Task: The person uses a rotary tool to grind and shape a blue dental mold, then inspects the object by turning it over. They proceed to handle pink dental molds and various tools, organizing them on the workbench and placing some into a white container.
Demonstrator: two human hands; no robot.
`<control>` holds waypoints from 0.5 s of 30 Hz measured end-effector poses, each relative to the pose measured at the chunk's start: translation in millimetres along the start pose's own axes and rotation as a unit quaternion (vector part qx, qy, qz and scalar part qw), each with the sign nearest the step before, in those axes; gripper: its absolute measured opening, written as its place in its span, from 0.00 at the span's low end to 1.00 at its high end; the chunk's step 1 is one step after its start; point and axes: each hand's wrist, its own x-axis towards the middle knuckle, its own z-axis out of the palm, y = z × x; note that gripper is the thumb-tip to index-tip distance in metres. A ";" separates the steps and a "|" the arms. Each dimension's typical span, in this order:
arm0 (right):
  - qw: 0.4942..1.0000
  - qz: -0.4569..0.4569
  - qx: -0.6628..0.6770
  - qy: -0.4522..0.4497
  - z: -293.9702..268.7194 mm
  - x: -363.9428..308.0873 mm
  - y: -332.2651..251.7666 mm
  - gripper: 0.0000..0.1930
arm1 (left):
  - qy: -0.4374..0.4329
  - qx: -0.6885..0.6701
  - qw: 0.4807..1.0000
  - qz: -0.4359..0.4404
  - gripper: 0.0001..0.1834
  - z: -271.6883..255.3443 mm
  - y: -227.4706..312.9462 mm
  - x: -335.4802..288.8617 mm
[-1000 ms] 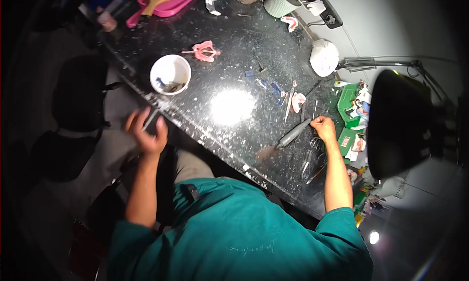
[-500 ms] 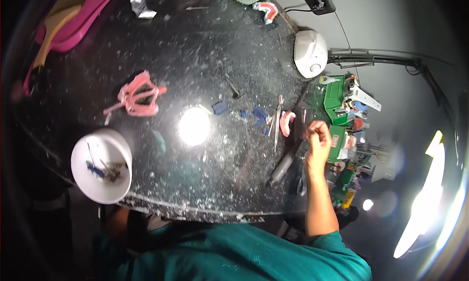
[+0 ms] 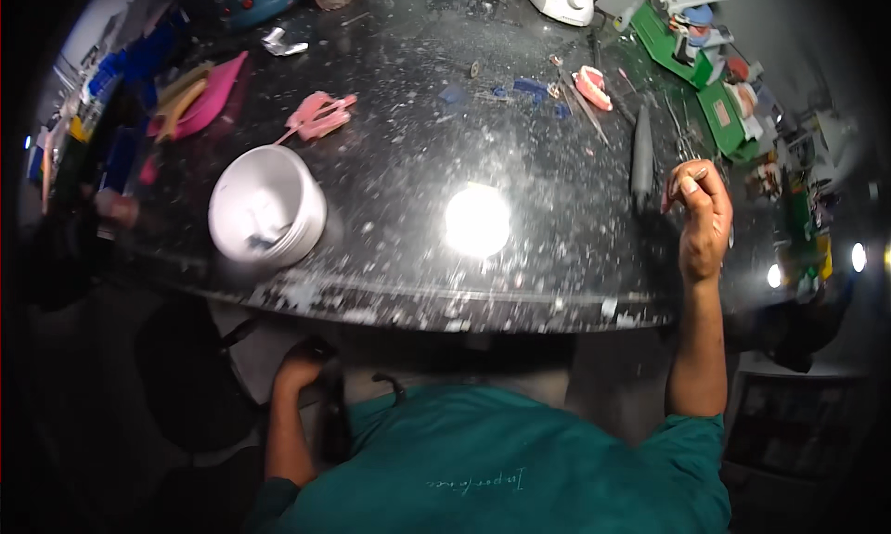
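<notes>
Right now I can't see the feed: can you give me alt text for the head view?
The right hand is raised over the right edge of a speckled black worktop, fingers curled on a small thin object, while the left hand is down below the front edge. On the worktop sit a white cup, pink trays and a pink denture model.

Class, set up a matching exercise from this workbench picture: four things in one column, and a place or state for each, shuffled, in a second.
Things:
1. white cup
2. right hand
3. left hand
4. denture model

Places or states:
A. below the table edge, beside the lap
B. raised over the table's right end, fingers curled
C. far side of the table, right of the blue bits
D. near the table's front edge, on the left

Pairs: 1-D, 2-B, 3-A, 4-C
</notes>
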 end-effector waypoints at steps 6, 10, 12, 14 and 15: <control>0.998 -0.035 0.004 0.050 -8.7 -56.4 -17.4 0.09 | 0.067 -0.386 0.736 0.552 0.14 -182.1 84.1 -145.3; 0.984 -0.022 0.123 0.125 -3.0 -82.3 19.9 0.08 | 0.562 -0.065 0.733 0.378 0.38 -219.4 181.5 -121.4; 0.969 -0.013 0.189 0.160 -8.8 -87.4 19.9 0.07 | 0.582 0.054 0.692 0.424 0.45 -232.8 183.8 -87.9; 0.948 -0.016 0.243 0.206 -11.1 -89.7 22.4 0.07 | 0.492 -0.075 0.785 0.370 0.43 -227.8 187.1 -79.2; 0.946 -0.017 0.248 0.208 -12.2 -92.4 23.1 0.08 | 0.491 -0.068 0.795 0.350 0.42 -232.4 184.3 -74.9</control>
